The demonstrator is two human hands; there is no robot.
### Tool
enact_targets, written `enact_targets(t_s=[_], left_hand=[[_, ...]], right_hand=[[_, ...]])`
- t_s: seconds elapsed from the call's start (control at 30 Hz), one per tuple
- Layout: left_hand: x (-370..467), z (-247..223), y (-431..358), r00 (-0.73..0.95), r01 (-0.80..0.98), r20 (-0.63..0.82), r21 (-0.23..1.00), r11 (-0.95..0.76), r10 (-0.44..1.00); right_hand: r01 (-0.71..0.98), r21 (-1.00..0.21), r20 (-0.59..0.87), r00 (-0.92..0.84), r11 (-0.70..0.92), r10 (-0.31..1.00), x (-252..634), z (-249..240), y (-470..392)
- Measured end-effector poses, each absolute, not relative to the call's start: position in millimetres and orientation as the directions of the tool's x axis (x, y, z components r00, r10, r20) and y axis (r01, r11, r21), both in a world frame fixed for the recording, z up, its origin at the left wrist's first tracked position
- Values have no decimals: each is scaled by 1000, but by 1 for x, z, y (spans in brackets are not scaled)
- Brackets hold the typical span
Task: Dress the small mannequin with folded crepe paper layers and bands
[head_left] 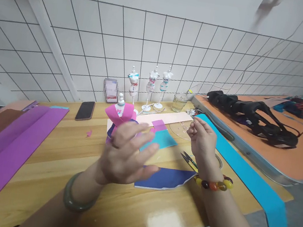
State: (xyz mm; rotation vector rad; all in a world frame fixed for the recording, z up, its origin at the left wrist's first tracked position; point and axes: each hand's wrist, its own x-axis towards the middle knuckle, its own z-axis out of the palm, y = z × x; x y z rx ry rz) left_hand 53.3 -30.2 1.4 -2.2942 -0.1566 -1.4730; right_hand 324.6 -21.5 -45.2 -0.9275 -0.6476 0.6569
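Note:
My left hand (129,156) is raised over the table with its fingers spread, slightly blurred, holding nothing. Behind it a small white dress-form mannequin (119,109) wears a pink fabric piece (119,114) and a dark blue one, partly hidden by the hand. My right hand (202,138) is raised with thumb and fingertips pinched together; whatever they hold is too small to make out. Thread snips (188,159) with yellow handles lie below it. A dark blue fabric piece (162,178) lies flat between my forearms, and a turquoise piece (161,140) rests farther back.
More small mannequins (150,86) stand along the tiled wall beside a glass of pale liquid (179,102). A phone (85,110) lies at left, near a long purple sheet (19,150). A turquoise strip (242,174) runs along the right, beside an orange-topped table (262,154) bearing black straps.

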Motion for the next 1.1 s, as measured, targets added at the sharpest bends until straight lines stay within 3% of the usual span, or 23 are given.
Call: enact_targets(t_s=[0.03,0.1,0.2,0.27,0.33,0.4,0.47,0.57,0.7,0.77,0.9,1.1], left_hand=[[59,-2,-33,489,286,855,-345,-894,-173],[69,-8,-37,483,273,858,-337,-901,-175],[84,-23,-45,482,177,876,-126,-976,-25],[95,-40,-54,694,134,710,39,-990,122],[106,-62,-65,895,156,405,108,-982,187],[113,-83,-73,944,227,219,118,-967,249],[116,-95,-76,955,249,140,101,-963,261],[113,-96,-75,963,243,100,92,-966,252],[107,-81,-72,965,257,31,87,-962,261],[105,-74,-72,961,275,-3,84,-958,276],[102,-60,-73,947,321,-14,109,-941,321],[98,-46,-70,947,312,13,190,-931,320]], right_hand=[[-237,-864,211,629,443,748,324,-46,-22],[-255,-857,206,626,448,752,323,-47,-22],[-269,-849,203,629,455,751,322,-47,-22],[-271,-848,204,625,455,754,320,-46,-22],[-263,-854,208,619,449,758,318,-43,-24],[-238,-868,214,615,436,759,320,-41,-25],[-196,-888,220,615,417,757,326,-38,-28],[-48,-941,240,606,336,758,345,-36,-35],[313,-947,236,535,69,812,374,-39,-49],[488,-869,207,509,-82,835,385,-46,-58],[739,-590,158,499,-324,852,393,-71,-80],[925,-197,238,367,-325,899,391,-92,-104]])
